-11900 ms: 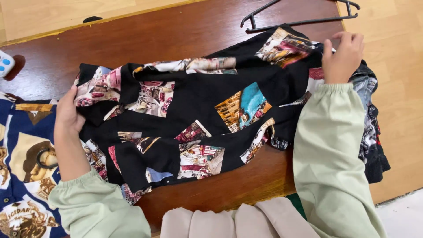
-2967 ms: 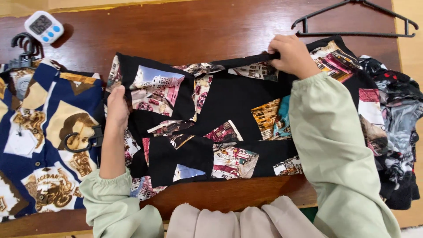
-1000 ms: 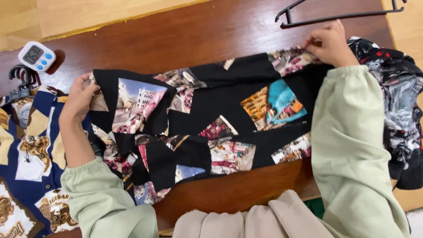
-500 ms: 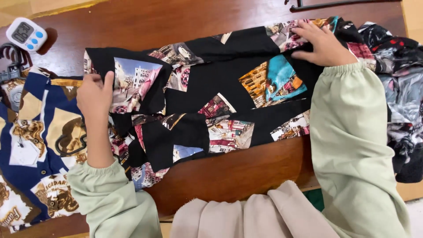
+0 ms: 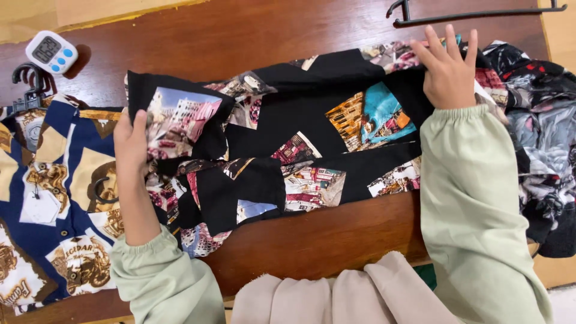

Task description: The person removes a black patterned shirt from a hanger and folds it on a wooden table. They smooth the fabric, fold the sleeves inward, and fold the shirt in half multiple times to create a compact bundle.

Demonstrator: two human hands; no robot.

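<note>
A black shirt (image 5: 300,132) printed with colourful picture panels lies spread across a dark wooden table (image 5: 252,36). My left hand (image 5: 131,141) rests on the shirt's left end, fingers curled over the fabric edge next to a city-scene panel. My right hand (image 5: 447,69) lies flat with fingers spread on the shirt's upper right end. Both arms wear pale green sleeves.
A navy and cream printed shirt (image 5: 54,198) lies at the left with black hangers (image 5: 27,84) above it. A small white timer (image 5: 51,52) stands at the far left. A black hanger (image 5: 474,12) lies at the top right, a dark garment pile (image 5: 540,138) at the right edge.
My right hand has opened flat on the shirt's right end. My left hand has slid a little down the left edge. The shirt lies flatter than before.
</note>
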